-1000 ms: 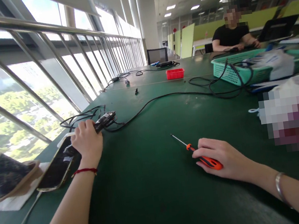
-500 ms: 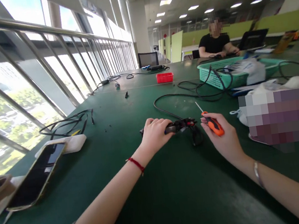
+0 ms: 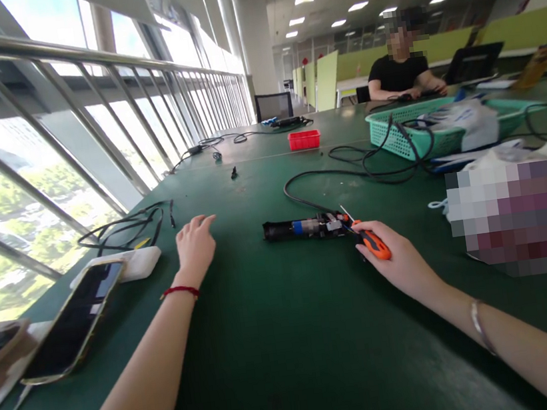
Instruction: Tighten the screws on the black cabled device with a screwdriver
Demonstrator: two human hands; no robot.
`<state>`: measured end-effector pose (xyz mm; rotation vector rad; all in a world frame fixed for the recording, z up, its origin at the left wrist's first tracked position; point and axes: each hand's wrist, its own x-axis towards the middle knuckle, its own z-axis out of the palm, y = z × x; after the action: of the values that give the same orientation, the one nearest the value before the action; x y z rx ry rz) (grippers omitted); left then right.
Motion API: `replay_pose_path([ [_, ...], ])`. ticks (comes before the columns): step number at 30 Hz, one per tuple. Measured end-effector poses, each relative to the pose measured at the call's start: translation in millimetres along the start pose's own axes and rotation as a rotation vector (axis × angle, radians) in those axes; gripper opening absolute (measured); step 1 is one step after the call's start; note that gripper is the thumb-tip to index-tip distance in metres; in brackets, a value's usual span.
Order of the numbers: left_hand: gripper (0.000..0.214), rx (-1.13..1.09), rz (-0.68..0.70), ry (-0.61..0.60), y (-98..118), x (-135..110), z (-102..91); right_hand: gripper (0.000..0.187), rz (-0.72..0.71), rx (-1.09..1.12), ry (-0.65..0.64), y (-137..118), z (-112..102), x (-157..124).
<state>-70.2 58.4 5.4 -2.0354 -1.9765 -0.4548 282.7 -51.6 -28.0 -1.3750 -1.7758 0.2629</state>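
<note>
My right hand grips an orange-and-black screwdriver, its thin shaft pointing up and left over the end of an opened corded tool. That black tool lies on the green table, with a blue band, a silvery motor-like part and wires exposed. A black cable runs from behind it. Left of the tool and apart from it, my left hand rests low over the tabletop, palm down, one digit stretched to the right. Its other fingertips are partly hidden, and it covers the spot where small dark bits lay.
At left are a phone, a white block and black cables. A small red box and a tiny black part lie farther back. At right stand a green basket and white bags. Another person sits across the table.
My left hand has let go of the tool and moved left. The tool now lies flat, showing its inside. My right hand brought the screwdriver slightly left, onto or over the tool's end.
</note>
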Motion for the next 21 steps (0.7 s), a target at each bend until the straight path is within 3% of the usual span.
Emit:
replay_pose_path([
  [2, 0.058, -0.007, -0.040, -0.077, -30.8, -1.3, -0.4, 0.025, 0.018, -0.011, -0.015, -0.4, -0.1, 0.0],
  [5, 0.061, 0.020, -0.034, -0.107, -47.6, -3.1, -0.8, 0.026, 0.034, -0.017, -0.030, 0.3, -0.5, 0.6],
  [15, 0.064, 0.110, 0.135, -0.199, -34.3, 15.2, 7.6, 0.025, -0.039, -0.063, -0.023, 3.8, -0.5, 1.6],
  [21, 0.051, 0.115, 0.141, -0.193, -33.2, -2.0, -1.0, 0.025, -0.036, -0.069, -0.045, 4.7, -1.8, 2.5],
])
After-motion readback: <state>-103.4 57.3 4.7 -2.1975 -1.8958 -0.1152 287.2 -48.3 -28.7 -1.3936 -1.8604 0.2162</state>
